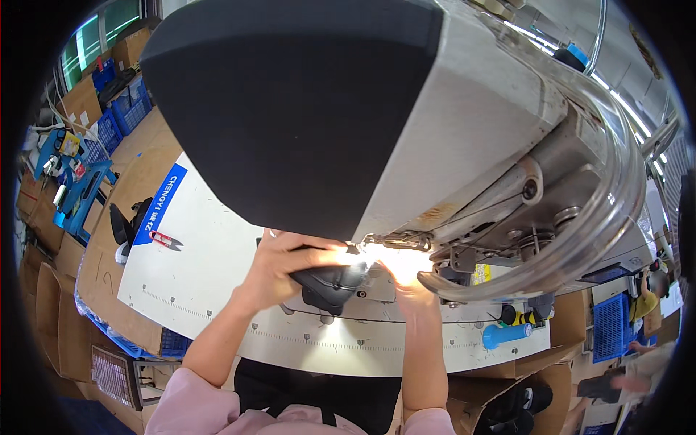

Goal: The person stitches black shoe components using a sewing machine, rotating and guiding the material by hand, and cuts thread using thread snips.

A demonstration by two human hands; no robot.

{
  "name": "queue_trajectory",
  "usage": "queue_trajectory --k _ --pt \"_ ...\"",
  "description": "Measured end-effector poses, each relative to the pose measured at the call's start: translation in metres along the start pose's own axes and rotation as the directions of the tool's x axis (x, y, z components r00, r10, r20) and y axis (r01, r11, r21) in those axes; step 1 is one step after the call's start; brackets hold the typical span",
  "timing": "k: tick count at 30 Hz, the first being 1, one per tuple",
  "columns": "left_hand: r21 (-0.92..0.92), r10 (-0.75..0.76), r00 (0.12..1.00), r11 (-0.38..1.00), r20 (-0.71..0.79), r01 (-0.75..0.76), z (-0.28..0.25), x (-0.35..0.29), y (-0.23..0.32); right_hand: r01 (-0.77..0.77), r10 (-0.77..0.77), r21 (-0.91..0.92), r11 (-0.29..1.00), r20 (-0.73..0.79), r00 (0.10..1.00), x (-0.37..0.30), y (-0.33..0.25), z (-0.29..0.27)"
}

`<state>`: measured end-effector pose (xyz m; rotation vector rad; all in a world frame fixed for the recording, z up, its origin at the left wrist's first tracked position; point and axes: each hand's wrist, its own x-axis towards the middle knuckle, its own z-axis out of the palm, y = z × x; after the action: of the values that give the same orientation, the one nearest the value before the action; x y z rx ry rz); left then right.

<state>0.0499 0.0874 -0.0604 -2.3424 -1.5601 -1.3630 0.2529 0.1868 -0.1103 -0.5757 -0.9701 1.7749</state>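
A large sewing machine (464, 138) with a black cover fills the upper middle. Beneath its head, my left hand (279, 264) grips a dark piece that looks like a black shoe upper (330, 283), thumb and fingers over its top edge. The piece lies tilted beside the needle area, its far side hidden by the machine head. My right hand (407, 272) reaches under the head, just right of the piece. Bright lamp glare washes out its fingers, so their grip does not show. Red-handled thread snips (167, 241) lie on the white machine table (239, 304), left of my hands.
A clear curved guard (616, 217) juts out at the right. A blue cylinder (506, 335) stands near the table's right front. Below it, an open cardboard box (464, 388) contains black pieces. Blue crates (130, 105) and cartons line the left; another person (641, 304) is far right.
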Motion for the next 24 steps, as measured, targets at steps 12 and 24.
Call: queue_trajectory --k 12,24 --pt "-0.528 -0.164 0.986 0.835 0.031 0.156 -0.003 0.028 -0.011 0.036 -0.029 0.079 0.996 -0.082 0.996 -0.014 -0.007 0.024" --pt "-0.328 -0.268 0.945 0.924 -0.185 0.198 0.01 0.008 0.014 -0.138 0.136 -0.042 0.99 -0.04 0.99 -0.008 0.001 0.006"
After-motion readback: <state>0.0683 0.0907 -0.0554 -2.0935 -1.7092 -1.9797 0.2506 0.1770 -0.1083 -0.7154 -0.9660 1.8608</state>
